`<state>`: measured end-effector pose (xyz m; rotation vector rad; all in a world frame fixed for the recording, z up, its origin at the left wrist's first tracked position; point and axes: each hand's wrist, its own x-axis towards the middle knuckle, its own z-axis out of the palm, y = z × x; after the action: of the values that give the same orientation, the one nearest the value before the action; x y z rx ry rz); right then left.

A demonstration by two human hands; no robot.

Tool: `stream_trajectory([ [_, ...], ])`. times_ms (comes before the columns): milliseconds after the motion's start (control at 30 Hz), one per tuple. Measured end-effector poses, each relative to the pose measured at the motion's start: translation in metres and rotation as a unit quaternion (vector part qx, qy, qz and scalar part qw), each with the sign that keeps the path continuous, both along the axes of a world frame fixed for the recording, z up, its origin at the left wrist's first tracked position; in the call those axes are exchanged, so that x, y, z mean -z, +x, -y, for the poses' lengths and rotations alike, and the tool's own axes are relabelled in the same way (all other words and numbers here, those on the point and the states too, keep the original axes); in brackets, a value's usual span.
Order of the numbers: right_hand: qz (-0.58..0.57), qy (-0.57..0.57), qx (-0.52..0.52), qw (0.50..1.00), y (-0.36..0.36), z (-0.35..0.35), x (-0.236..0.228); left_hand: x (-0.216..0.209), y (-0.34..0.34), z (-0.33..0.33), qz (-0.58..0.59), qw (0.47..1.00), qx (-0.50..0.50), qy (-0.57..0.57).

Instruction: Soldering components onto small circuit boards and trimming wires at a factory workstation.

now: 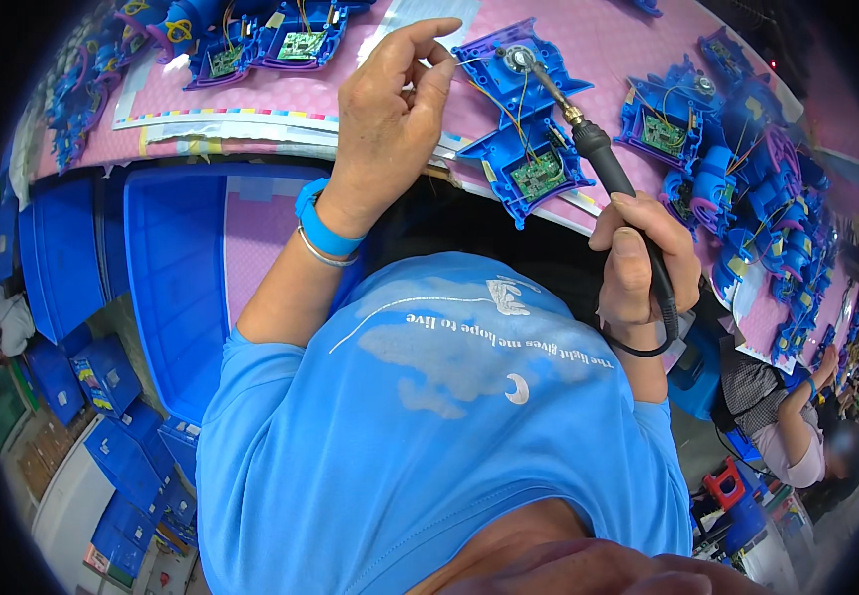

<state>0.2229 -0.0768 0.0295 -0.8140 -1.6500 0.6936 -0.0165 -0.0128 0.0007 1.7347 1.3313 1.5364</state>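
My right hand (pixel 648 260) is wrapped round the black handle of a soldering iron (pixel 603 154). Its metal tip reaches a round silvery part (pixel 520 59) in the upper blue plastic shell (pixel 555 84) at the table's near edge. Thin wires link this shell to a lower blue shell (pixel 522 210), which carries a green circuit board (pixel 539 176). Left of the shells, my left hand (pixel 395 104) is closed in a pinch, with a thin silvery wire (pixel 472 60) running from its fingertips toward the round part. Whether tip and wire touch is too small to tell.
More blue shells with circuit boards (pixel 301 44) lie at the far left, and a dense pile of them (pixel 747 188) covers the right side of the pink table. A large blue bin (pixel 174 297) stands below my left arm. Another person's arm (pixel 797 426) is at the lower right.
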Motion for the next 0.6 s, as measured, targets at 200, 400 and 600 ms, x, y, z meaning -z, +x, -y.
stream_trajectory([
  [200,0.082,-0.024,0.018,0.996,-0.004,-0.007,-0.004,0.000,-0.004,0.003,-0.083,0.996,-0.020,0.032],
  [400,0.109,-0.009,0.020,0.994,-0.006,-0.014,0.001,0.004,-0.001,0.001,-0.105,0.991,-0.027,0.080],
  [600,0.105,-0.026,0.018,0.994,-0.007,-0.015,0.001,-0.025,0.005,0.008,-0.044,0.997,-0.014,-0.054],
])
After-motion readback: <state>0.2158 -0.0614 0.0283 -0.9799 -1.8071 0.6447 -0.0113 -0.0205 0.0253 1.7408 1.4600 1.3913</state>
